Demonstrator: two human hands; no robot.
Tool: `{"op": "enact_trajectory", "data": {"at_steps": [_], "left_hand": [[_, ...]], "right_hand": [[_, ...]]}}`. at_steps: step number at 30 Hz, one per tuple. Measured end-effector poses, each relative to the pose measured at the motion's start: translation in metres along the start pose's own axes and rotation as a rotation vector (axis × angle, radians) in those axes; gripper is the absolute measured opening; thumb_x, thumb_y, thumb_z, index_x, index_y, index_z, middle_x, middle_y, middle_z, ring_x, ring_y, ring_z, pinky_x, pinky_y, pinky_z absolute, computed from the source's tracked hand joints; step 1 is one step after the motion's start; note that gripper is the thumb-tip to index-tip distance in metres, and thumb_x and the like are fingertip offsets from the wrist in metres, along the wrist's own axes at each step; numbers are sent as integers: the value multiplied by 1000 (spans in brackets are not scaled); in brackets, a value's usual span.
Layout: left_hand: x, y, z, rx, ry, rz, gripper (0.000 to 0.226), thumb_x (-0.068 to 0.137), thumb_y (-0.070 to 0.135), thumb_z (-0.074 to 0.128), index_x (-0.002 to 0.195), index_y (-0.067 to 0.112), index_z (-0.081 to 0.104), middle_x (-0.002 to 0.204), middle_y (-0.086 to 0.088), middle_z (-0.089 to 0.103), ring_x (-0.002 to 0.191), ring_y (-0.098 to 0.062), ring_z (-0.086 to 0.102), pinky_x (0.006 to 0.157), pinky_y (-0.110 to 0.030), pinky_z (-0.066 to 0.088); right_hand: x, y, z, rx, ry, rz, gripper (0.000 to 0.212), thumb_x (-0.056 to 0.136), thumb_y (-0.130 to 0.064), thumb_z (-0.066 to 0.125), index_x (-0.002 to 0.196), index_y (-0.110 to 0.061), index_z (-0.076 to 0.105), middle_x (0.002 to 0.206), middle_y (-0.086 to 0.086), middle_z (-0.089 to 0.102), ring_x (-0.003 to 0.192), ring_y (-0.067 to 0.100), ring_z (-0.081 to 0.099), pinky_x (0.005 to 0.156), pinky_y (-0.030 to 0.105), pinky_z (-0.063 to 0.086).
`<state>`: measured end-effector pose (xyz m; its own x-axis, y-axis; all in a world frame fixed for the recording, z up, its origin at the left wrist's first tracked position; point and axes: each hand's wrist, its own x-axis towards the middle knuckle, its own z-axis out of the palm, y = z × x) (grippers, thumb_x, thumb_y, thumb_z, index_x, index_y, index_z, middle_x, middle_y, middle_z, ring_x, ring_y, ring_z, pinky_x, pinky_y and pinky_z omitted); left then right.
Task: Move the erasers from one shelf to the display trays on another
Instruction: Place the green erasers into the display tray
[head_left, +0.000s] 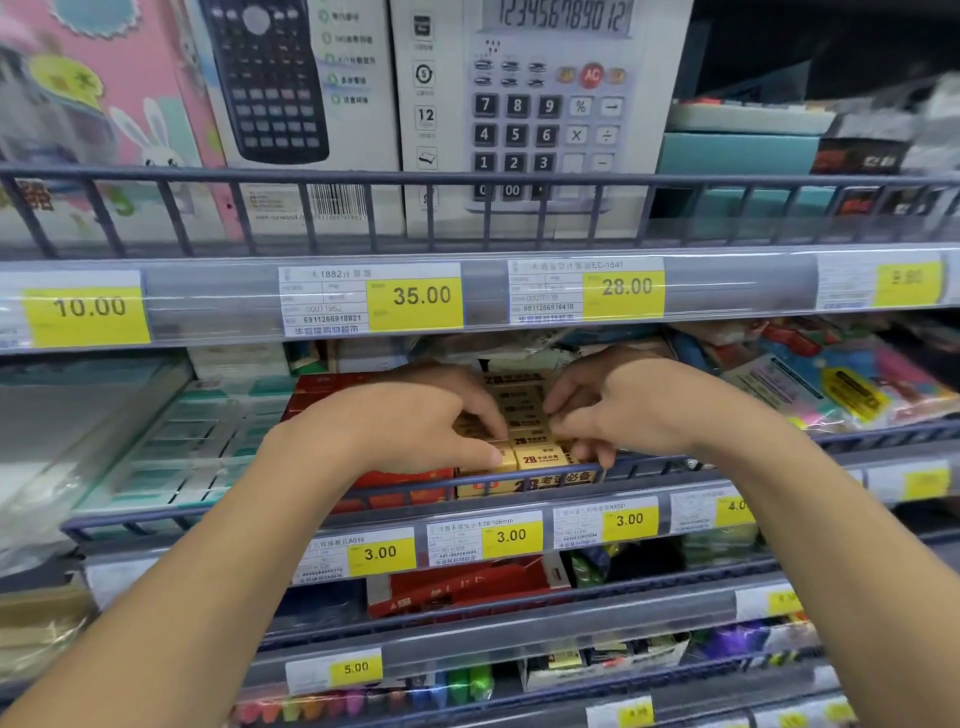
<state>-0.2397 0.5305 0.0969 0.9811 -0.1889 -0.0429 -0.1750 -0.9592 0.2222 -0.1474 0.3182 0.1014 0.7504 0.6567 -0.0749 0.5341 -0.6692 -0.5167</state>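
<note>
Gold erasers (535, 457) are pinched by curled left hand (415, 426) and right hand (618, 410).

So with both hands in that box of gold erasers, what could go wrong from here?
1. The left hand and right hand crowd the same row of erasers, so one grip could knock neighbouring pieces loose.
2. The eraser box sits against the shelf's front rail; a loose eraser might tip over it.
3. The low shelf above hides the box's back rows.
</note>
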Motion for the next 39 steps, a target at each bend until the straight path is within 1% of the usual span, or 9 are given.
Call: {"op": "enact_trajectory", "data": {"at_steps": [6,10,14,18,21,24,29,34,39], "left_hand": [[1,1,3,39,-19,-8,31,97,51,63,126,42,66,139,15,54,124,-7,51,111,-34,40],[0,2,3,47,-21,-28,31,96,53,62,127,46,63,143,17,50,128,-6,48,110,-29,38],[4,8,2,51,-2,-44,40,94,62,60,131,47,59,147,17,47,131,-8,47,108,-27,38],[8,13,2,49,-20,-25,45,95,61,60,138,49,54,153,19,41,138,-5,40,102,-21,31],[9,14,3,47,-38,-18,42,97,59,58,138,50,55,153,17,43,138,-7,42,110,-26,34],[9,14,4,48,-51,-37,39,99,58,55,138,50,55,154,18,42,137,-6,43,100,-20,31],[7,15,4,76,-9,-57,51,99,58,55,148,46,45,159,16,38,142,-9,39,106,-23,31],[-11,1,0,71,108,-97,50,96,62,55,143,44,51,153,17,44,134,-8,43,103,-25,35],[-30,-24,0,74,129,-248,57,93,67,53,146,44,48,158,14,42,141,-14,39,117,-35,34]], "right_hand": [[7,-2,6,120,-44,63,6,92,-23,68,98,-24,67,73,5,77,48,4,63,64,27,47],[5,9,-2,187,-52,63,14,89,-21,72,103,-22,68,82,5,78,54,9,65,62,28,47],[6,11,-13,-263,16,24,33,84,-31,75,115,-37,65,101,-17,68,90,10,64,73,21,51],[11,10,-9,-459,-45,-21,46,87,-37,72,131,-40,57,113,-14,57,93,10,52,72,20,39],[18,10,-3,-434,-37,-71,45,90,-30,70,133,-35,59,127,-8,60,97,8,50,78,18,38],[18,12,1,-436,-3,-90,41,92,-30,67,132,-38,60,132,-6,59,97,9,51,76,17,37],[7,16,-1,-379,29,-124,47,92,-47,63,138,-49,51,146,-9,47,122,14,52,86,22,39],[4,11,12,-310,39,-238,55,89,-68,51,141,-54,41,148,-19,48,123,8,53,86,23,39],[17,9,20,-280,-57,-252,45,89,-71,51,132,-57,51,152,-20,42,133,7,45,103,26,38]]}}
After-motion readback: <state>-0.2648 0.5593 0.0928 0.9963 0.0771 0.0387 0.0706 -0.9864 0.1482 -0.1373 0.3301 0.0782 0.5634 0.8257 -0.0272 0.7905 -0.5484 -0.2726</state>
